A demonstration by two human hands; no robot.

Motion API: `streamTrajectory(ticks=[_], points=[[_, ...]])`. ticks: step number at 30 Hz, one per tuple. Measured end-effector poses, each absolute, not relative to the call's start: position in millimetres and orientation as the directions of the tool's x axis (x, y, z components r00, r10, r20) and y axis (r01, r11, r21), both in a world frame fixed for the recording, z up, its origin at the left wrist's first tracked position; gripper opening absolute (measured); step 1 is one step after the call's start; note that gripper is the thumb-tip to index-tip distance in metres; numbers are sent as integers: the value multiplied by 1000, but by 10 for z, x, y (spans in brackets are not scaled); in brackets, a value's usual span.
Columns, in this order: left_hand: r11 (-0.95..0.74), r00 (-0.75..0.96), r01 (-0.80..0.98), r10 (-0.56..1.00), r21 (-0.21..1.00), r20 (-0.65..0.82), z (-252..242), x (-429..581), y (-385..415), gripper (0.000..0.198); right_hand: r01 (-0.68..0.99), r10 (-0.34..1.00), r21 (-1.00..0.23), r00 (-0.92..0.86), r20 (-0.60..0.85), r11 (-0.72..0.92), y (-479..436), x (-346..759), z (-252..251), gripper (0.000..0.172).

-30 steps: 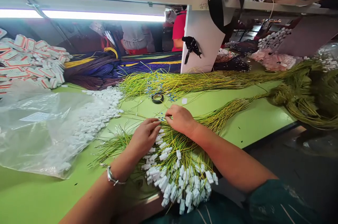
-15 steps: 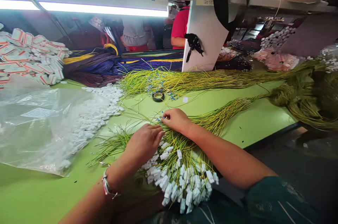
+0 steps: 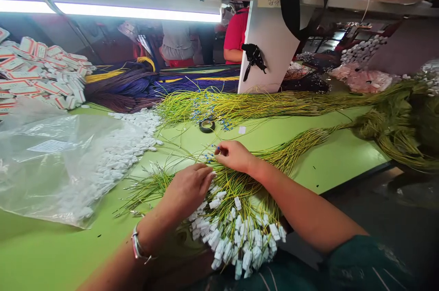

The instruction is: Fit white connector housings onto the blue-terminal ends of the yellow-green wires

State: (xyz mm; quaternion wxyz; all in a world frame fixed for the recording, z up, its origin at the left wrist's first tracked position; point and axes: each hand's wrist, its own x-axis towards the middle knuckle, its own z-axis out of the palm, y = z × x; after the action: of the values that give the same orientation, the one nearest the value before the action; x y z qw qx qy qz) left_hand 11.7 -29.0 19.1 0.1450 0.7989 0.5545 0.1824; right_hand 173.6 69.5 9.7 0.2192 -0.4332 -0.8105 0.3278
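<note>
My right hand (image 3: 235, 156) pinches thin wire ends narrowly between thumb and fingers. My left hand (image 3: 187, 188) rests just beside it, fingers curled on the yellow-green wire bundle (image 3: 245, 188); whether it holds something, I cannot tell. The bundle lies near me in the middle of the green tabletop (image 3: 325, 153). At the left, a clear plastic bag (image 3: 44, 167) lies flat, and small white connectors (image 3: 133, 140) spill from its far right side.

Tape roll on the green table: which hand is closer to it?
Right. The right hand pinches yellow-green wires just on the person's side of the tape roll. The left hand lies farther back toward the person, beside the white connectors.
</note>
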Motion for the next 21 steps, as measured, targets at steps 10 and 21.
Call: streamTrajectory(ticks=[10, 21], points=[[-386, 350, 788, 922, 479, 165, 173, 100, -302, 28, 737, 814, -419, -580, 10, 530, 593, 1697, 159, 11], [-373, 317, 790, 928, 486, 197, 169, 112, -297, 29, 698, 827, -516, -562, 35, 496, 679, 1751, 141, 15]])
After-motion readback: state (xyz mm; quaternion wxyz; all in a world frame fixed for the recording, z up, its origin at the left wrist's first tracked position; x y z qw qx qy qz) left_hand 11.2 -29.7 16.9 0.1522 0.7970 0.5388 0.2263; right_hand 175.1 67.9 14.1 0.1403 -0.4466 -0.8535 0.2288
